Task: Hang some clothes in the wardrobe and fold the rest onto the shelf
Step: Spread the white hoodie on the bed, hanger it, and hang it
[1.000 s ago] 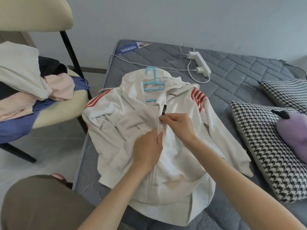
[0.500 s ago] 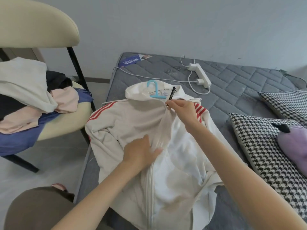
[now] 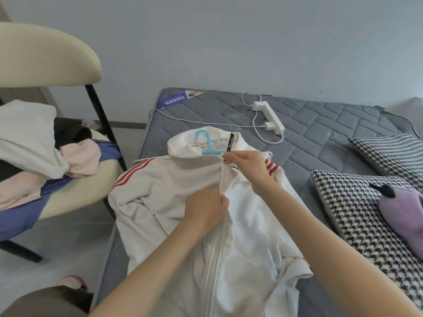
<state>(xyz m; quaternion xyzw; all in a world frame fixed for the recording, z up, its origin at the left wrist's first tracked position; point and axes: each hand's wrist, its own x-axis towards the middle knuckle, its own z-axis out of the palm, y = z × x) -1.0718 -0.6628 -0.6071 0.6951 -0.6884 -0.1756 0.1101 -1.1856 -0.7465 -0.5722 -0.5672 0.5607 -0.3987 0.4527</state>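
A white zip jacket (image 3: 169,193) with red shoulder stripes lies face up on the grey mattress (image 3: 320,124). A light blue hanger (image 3: 207,143) sits inside its collar, hook pointing away from me. My right hand (image 3: 246,164) pinches the zipper pull, whose black tab (image 3: 230,142) sticks up at the collar. My left hand (image 3: 207,205) pinches the zipped front lower down and holds the fabric taut. The zip looks closed from the hem to the collar.
A cream chair (image 3: 45,60) at the left holds a pile of clothes (image 3: 34,143). A white power strip (image 3: 270,116) and its cable lie on the mattress beyond the jacket. Two houndstooth pillows (image 3: 357,202) and a purple plush toy (image 3: 402,207) lie at the right.
My right hand has drawn the zipper pull from mid-chest up to the collar, closing the jacket front. My left hand stayed on the lower front, holding it down.
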